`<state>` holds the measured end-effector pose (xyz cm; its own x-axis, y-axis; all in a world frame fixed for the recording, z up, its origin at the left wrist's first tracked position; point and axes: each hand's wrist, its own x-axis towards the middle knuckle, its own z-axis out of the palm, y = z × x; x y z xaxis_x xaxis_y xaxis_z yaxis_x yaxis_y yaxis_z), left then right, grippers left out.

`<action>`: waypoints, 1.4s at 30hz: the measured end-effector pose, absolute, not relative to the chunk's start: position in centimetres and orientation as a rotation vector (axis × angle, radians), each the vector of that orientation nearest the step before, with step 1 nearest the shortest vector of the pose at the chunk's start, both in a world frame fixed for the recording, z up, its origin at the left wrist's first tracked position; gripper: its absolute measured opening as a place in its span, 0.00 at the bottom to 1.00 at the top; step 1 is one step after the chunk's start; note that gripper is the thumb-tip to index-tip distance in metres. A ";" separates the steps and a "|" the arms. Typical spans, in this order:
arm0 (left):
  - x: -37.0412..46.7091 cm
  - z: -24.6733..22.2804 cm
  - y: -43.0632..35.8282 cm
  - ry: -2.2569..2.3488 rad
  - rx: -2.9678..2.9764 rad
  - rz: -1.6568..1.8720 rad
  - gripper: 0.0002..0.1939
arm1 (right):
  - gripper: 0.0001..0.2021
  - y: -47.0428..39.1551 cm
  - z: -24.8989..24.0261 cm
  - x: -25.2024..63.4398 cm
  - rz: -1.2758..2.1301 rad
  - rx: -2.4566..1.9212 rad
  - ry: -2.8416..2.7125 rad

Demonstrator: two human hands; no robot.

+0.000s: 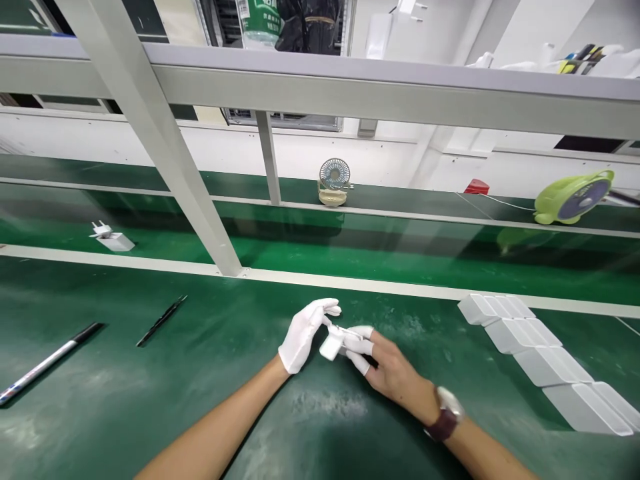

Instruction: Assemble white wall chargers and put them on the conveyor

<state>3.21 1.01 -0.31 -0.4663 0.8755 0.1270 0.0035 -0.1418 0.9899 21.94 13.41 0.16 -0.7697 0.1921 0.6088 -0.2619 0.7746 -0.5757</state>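
My right hand [383,363], with white covers on its fingertips and bare skin behind them, is closed on a small white plastic block [331,345]. A thin white part extends along the block's top toward the fingers, and its far end is hidden by them. My left hand [303,335] wears a white glove and stands just left of the block. Its fingers are stretched out above, and its thumb is close to the block's upper corner; whether they touch I cannot tell. Both hands are over the green work surface [225,393].
At right, white plastic trays [537,350] lie in a slanting row. A marker pen [47,363] and black tweezers [163,321] lie left. Behind are a pronged white plug adapter [113,239], a slanted post [165,147], a small fan [334,181] and a green fan [573,197].
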 end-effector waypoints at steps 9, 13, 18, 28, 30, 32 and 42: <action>4.0 0.5 0.9 1.463 1.139 1.495 0.33 | 0.20 12.9 -2.5 22.3 0.968 -0.109 -2.384; 3.7 0.6 0.9 1.509 1.218 1.385 0.30 | 0.27 13.5 -2.4 22.6 1.070 -0.445 -2.357; 3.1 1.2 1.1 1.586 1.358 1.152 0.28 | 0.18 14.4 -2.0 23.0 1.049 -0.492 -2.385; 5.5 -1.8 1.6 1.809 1.940 1.010 0.45 | 0.15 14.3 -2.8 23.1 1.213 -0.322 -2.235; 5.8 -1.7 1.6 1.842 1.973 1.015 0.46 | 0.16 14.1 -2.6 23.2 1.262 -0.336 -2.206; 5.9 -1.5 1.7 1.823 2.061 1.060 0.46 | 0.15 13.9 -2.3 23.3 1.298 -0.358 -2.172; 6.7 0.7 2.8 1.783 2.182 0.806 0.10 | 0.13 13.7 -2.6 23.3 1.185 -0.407 -2.150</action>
